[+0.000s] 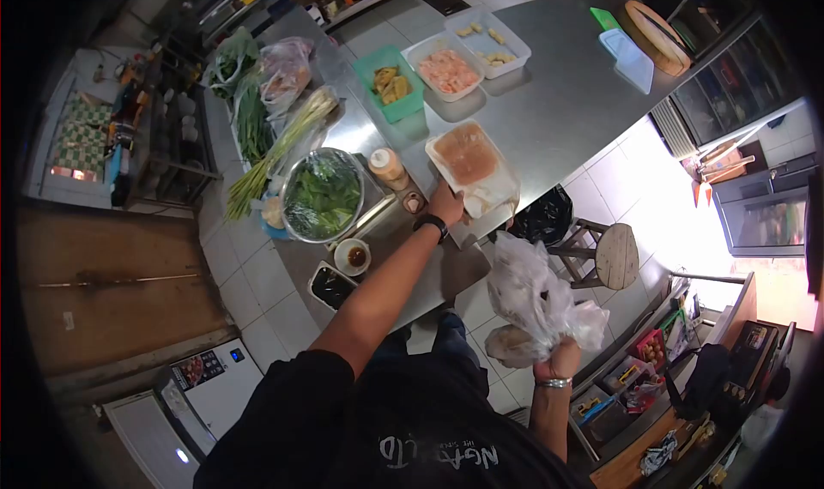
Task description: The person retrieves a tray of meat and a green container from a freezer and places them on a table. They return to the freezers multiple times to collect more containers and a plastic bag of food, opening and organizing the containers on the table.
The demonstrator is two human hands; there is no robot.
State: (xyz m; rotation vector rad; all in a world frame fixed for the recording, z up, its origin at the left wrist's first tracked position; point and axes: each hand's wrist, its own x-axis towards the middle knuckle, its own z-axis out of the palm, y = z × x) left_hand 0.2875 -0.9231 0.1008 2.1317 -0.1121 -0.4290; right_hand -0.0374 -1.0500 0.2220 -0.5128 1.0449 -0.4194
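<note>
My left hand (445, 204), with a dark band at the wrist, grips the near left side of a white plastic container (493, 199) at the table's front edge. A block of brownish, frosty-looking food (467, 153) fills its far part. Lower right, my right hand (560, 360) is closed around a bunched clear plastic bag (536, 292), held off the table over the floor. A pale lump shows at the bag's lower left; I cannot make out what it is. Close to my left hand stand a sauce bottle (388, 168) and a bowl of leafy greens (322, 196) under clear film.
The steel table (549, 86) carries a green tub (388, 84), a white tub of pink meat pieces (445, 67) and another white tub (487, 43). Long green stalks (287, 150) lie left. A wooden stool (616, 257) and a black bag (542, 216) are beside the table.
</note>
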